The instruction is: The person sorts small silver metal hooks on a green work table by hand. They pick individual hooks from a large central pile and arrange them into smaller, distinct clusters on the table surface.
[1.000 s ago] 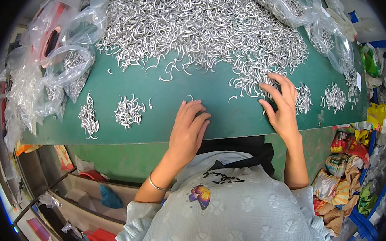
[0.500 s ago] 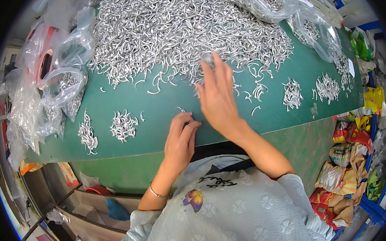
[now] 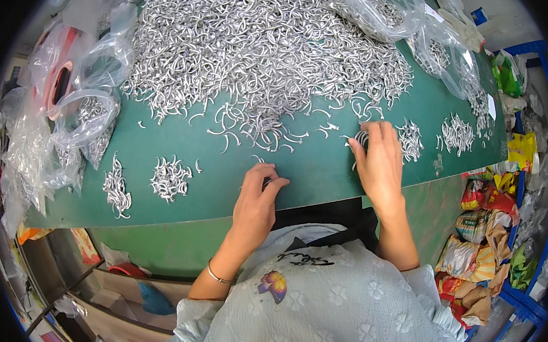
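The left hand [image 3: 258, 192] in the head view rests low on the desk [image 3: 314, 183], its back up, the fingers bent and pointing away from the body. One thin curved piece [image 3: 258, 159] comes out beyond its fingertips, lying roughly from left to right; if the hand grips it, I cannot tell. The right hand [image 3: 381, 169] is at the near side of the desk too, with thumb and forefinger apart and some grey curved pieces in the gap; whether they are clamped, I cannot tell. Both forearms reach forward.

The pieces are shiny, silver, metal-looking and crescent-shaped. In the big heap [image 3: 251, 48] beyond the hands they point in all directions. Of the two piles at left, the outer pile [image 3: 117, 188] is long, its axis running toward the near edge; the inner pile [image 3: 170, 179] is rounder. The desk is smooth and green.
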`<state>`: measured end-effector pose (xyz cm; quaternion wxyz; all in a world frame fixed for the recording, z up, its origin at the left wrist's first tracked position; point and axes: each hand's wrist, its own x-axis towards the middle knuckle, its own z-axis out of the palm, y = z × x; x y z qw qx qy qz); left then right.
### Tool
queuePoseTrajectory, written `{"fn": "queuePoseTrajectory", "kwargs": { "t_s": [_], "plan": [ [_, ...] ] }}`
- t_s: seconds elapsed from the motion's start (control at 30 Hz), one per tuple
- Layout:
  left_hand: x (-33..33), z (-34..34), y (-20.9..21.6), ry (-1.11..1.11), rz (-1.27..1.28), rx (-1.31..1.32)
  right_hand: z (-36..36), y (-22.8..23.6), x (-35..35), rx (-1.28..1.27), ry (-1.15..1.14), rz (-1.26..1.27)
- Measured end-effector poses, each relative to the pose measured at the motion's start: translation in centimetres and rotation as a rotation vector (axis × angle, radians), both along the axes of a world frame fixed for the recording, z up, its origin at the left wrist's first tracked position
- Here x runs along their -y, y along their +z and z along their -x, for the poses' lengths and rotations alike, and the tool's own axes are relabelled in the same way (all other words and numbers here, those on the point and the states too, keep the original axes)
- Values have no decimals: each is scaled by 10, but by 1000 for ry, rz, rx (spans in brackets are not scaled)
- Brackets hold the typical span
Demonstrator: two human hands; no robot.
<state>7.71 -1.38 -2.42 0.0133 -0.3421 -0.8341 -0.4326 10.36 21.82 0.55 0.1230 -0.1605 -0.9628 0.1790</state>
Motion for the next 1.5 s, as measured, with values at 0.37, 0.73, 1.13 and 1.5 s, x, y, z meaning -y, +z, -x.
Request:
{"fn": "queuePoseTrajectory", "kwargs": {
  "t_s": [0.37,0.73,1.13,1.5],
  "plan": [
    [-3,0,3,-4,-27,63,42,-7,29,-210,373,1047],
    [-8,-2,0,-49,-17,18,50,-16,37,-222,397,141],
    [-5,-7,9,129,-78,64,28,-5,25,-267,383,270],
    [7,-13,13,212,-2,46,31,4,19,-141,455,217]
  ]
}}
